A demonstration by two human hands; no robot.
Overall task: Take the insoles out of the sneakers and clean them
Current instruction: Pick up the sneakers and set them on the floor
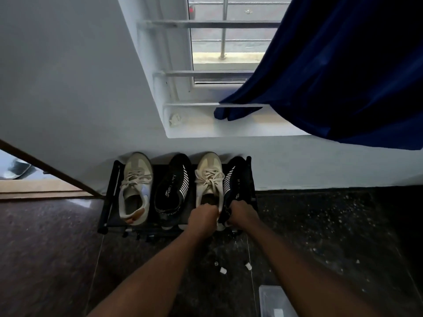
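Several shoes stand in a row on a low black rack (109, 193) against the white wall. From the left they are a beige sneaker (135, 188), a black sneaker with white stripes (174, 191), a second beige sneaker (209, 179) and a second black sneaker (235, 179). My left hand (202, 217) grips the heel opening of the second beige sneaker, fingers curled into it. My right hand (240, 213) grips the heel of the right black sneaker. No insole shows outside a shoe.
A windowsill (240, 129) with metal bars juts out above the rack, and a dark blue curtain (343, 76) hangs at the right. Small white bits (223, 270) lie on the dark speckled floor. A clear plastic box (274, 300) sits at the bottom right.
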